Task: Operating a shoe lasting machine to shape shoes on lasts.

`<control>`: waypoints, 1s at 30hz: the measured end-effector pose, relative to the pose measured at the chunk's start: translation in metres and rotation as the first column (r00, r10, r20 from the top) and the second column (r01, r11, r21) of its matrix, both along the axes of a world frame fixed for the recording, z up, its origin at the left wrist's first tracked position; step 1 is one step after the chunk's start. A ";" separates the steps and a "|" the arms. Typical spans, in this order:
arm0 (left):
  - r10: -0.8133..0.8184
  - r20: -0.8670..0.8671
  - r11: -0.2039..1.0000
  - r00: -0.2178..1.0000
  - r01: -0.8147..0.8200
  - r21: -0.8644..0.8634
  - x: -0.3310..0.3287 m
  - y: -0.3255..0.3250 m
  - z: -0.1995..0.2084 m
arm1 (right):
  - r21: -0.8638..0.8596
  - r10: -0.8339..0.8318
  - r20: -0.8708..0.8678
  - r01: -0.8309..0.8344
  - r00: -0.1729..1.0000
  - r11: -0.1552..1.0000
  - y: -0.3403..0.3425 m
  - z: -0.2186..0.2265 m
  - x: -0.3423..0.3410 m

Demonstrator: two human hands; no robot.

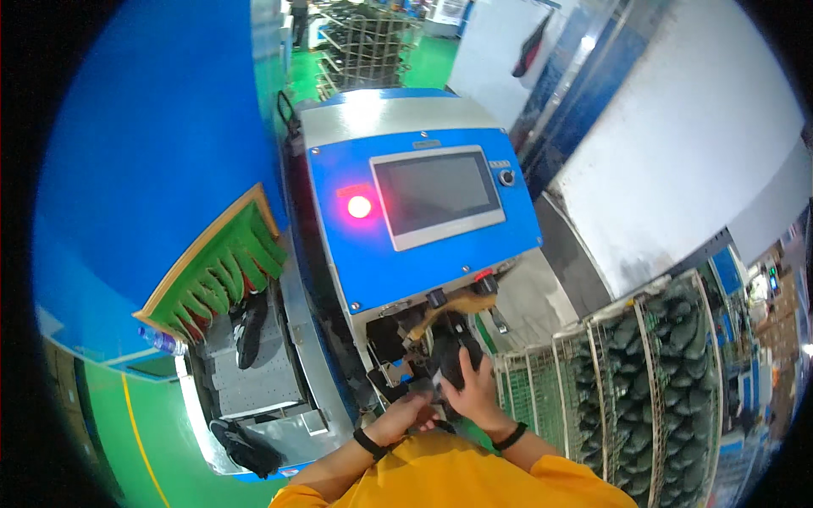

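A black shoe [450, 345] sits in the opening under the front of a blue machine [339, 262]. My right hand [471, 391] is wrapped over its near end, with the thumb and fingers pressed on its sides. Just left of it, my left hand [408, 415] is low at the machine's front with its fingers curled inward. Whatever those fingers hold, if anything, is hidden. Above both hands, the machine's panel carries a dark screen [438, 195], a glowing red-ringed button [359, 207] and a black knob [506, 177].
To the left, a black shoe [248, 332] lies on a conveyor [254, 377] below a green strip curtain [224, 275]. Another shoe [246, 449] rests at its near end, and a bottle [161, 340] stands beside it. A wire rack [600, 381] of black shoe parts is close on the right.
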State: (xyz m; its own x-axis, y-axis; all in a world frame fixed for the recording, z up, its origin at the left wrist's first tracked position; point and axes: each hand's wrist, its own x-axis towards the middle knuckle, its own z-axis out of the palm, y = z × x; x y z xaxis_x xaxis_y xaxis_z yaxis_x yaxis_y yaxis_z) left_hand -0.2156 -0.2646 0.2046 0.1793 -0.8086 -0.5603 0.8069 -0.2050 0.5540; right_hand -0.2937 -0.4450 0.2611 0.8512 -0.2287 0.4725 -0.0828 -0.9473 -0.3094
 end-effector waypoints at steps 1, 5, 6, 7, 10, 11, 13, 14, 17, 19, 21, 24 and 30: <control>-0.018 -0.028 0.999 0.999 0.017 -0.046 0.002 -0.003 0.005 | 0.003 0.025 0.011 -0.025 1.000 1.000 0.003 0.002 -0.019; -0.227 -0.337 0.964 0.914 0.163 -0.208 -0.007 -0.015 -0.008 | 0.117 0.125 -0.283 -0.095 0.951 0.989 0.014 0.050 -0.096; -0.282 -0.400 0.944 0.872 0.179 -0.276 -0.013 -0.017 -0.009 | 0.218 0.222 -0.390 -0.144 0.894 0.965 0.018 0.064 -0.106; -0.277 -0.360 0.953 0.891 0.205 -0.225 -0.022 -0.017 0.001 | 0.334 0.327 -0.469 -0.179 0.820 0.926 0.019 0.073 -0.116; -0.252 -0.395 0.964 0.884 0.195 -0.179 -0.042 -0.018 0.027 | 0.643 0.321 -0.348 -0.025 0.881 0.766 0.006 0.071 -0.121; -0.259 -0.289 0.964 0.922 0.231 -0.130 -0.041 -0.014 0.017 | 0.794 0.118 -0.322 0.200 0.939 0.574 0.004 0.054 -0.116; -0.248 -0.325 0.965 0.913 0.205 -0.161 -0.043 -0.004 0.010 | 0.845 -0.006 -0.475 0.458 0.880 0.276 -0.015 0.030 -0.085; -0.199 -0.309 0.979 0.930 0.177 -0.097 -0.046 0.000 0.008 | 0.922 0.069 -0.387 0.385 0.920 0.040 -0.018 0.013 -0.070; -0.045 -0.231 0.999 0.972 0.048 0.008 -0.041 0.014 0.002 | 0.834 0.105 0.045 0.021 0.994 -0.551 -0.006 -0.039 -0.022; 0.026 -0.229 0.999 0.973 -0.032 -0.022 -0.033 0.031 -0.003 | 0.892 -0.002 0.052 -0.047 0.999 -0.450 0.012 -0.037 -0.017; 0.099 -0.165 0.994 0.981 -0.106 -0.031 -0.025 0.048 -0.009 | 0.991 0.064 0.071 -0.064 0.995 -0.115 0.000 -0.018 -0.035; 0.202 -0.071 0.978 0.977 -0.205 -0.039 -0.034 0.038 0.021 | 0.968 0.068 -0.066 0.047 0.996 0.246 -0.045 -0.013 -0.099; 0.294 0.228 0.951 0.928 -0.308 0.027 -0.075 0.001 0.050 | 0.654 -0.642 -0.332 0.659 0.691 0.372 -0.131 -0.088 -0.201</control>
